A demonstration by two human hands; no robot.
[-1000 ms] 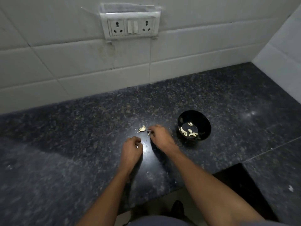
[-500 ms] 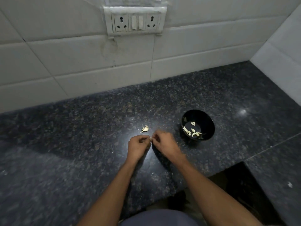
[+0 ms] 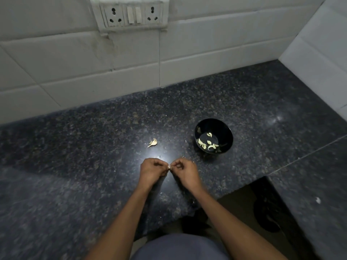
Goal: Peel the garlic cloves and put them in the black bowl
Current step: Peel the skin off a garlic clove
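Note:
My left hand [image 3: 153,170] and my right hand [image 3: 185,172] meet above the dark granite counter [image 3: 93,156], fingers curled, both pinching one small pale garlic clove [image 3: 169,167] between them. Only a sliver of that clove shows. The black bowl [image 3: 223,132] stands to the right and a little behind my hands, with several peeled cloves [image 3: 206,143] lying in its bottom. Another garlic piece with loose skin [image 3: 153,143] lies on the counter behind my left hand.
A white tiled wall [image 3: 131,59] with a socket and switch plate [image 3: 131,15] runs along the back, and a second tiled wall closes the right corner. The counter's front edge steps inward at the lower right, with the floor [image 3: 244,212] below.
My right hand left the spot by the garlic on the counter and came back toward me. My left hand rose to meet it, and both now pinch one clove. The view tilted downward.

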